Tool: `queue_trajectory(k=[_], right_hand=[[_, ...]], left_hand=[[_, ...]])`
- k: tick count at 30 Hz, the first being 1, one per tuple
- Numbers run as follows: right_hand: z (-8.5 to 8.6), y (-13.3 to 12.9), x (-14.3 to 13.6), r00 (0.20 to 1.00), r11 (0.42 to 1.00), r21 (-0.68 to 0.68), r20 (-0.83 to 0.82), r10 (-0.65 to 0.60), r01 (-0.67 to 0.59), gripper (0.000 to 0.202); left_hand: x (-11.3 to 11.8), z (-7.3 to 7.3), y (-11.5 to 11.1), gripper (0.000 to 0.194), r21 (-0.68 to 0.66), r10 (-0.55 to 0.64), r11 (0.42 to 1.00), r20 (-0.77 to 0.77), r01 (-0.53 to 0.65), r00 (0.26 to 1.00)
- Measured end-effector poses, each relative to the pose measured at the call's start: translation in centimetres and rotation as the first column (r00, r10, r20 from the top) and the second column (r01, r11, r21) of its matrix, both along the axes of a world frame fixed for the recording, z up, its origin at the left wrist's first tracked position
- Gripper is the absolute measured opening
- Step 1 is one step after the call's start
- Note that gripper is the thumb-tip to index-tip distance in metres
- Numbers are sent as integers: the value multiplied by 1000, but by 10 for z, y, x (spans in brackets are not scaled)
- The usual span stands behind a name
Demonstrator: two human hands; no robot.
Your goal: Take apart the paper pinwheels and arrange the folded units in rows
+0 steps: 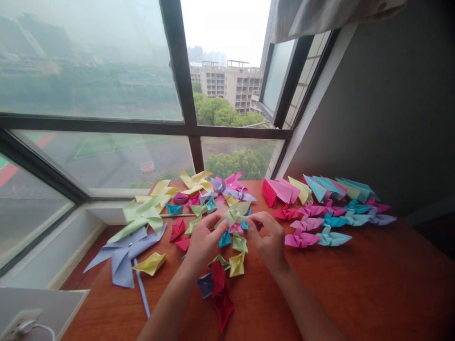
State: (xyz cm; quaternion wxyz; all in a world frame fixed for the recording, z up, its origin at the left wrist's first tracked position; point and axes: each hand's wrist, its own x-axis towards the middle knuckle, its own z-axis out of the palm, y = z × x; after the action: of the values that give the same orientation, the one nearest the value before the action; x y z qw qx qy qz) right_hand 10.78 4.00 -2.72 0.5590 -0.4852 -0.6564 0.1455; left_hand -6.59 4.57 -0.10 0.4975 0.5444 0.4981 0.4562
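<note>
Two bare hands meet over one brown table [355, 289], with one pale green folded paper [234, 214] between them at the middle of the dial; the left hand [207, 240] pinches it at its nine o'clock edge, thumb against fingertips, and the right hand [269, 239] has its fingertips closed on its three o'clock edge; at nine o'clock lies one light green pinwheel [144, 216], and between eight and nine one lavender pinwheel [130, 246], its one blue stick [142, 290] slanting toward six; more pinwheels cluster from ten to twelve, at least three, though they overlap too much for a sure total; one yellow boat [152, 264] sits alone at eight o'clock, two red boats [177, 229] lie nearer between eight and nine, and around six o'clock come one more yellow boat [237, 264], one lavender boat [205, 285] and two dark red boats [223, 305]; at three o'clock stand about eleven paper cranes [333, 220] in rows, and behind them, between two and three, one row of paper planes [314, 189], at least six, packed too closely to count exactly.
</note>
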Motion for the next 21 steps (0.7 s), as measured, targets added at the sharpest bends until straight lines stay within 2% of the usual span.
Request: queue_trajectory(k=[10,14,17,21], right_hand=[[-1,2,-1,999,999,-35,-27,-28,27,13],[1,3,3,998,998,-42,-50,-49,47,14],[5,5,12,993,993,12,-41,-113,113,12],[10,5,32,961,961,57,-80,-265,270,9]], left_hand=[[1,-4,0,25,43,-7,999,-65,10,998],[3,0,-2,28,42,-79,996,-29,80,996],[3,3,-4,34,52,-118,991,-61,121,991],[1,6,-4,37,64,-131,988,-105,139,986]])
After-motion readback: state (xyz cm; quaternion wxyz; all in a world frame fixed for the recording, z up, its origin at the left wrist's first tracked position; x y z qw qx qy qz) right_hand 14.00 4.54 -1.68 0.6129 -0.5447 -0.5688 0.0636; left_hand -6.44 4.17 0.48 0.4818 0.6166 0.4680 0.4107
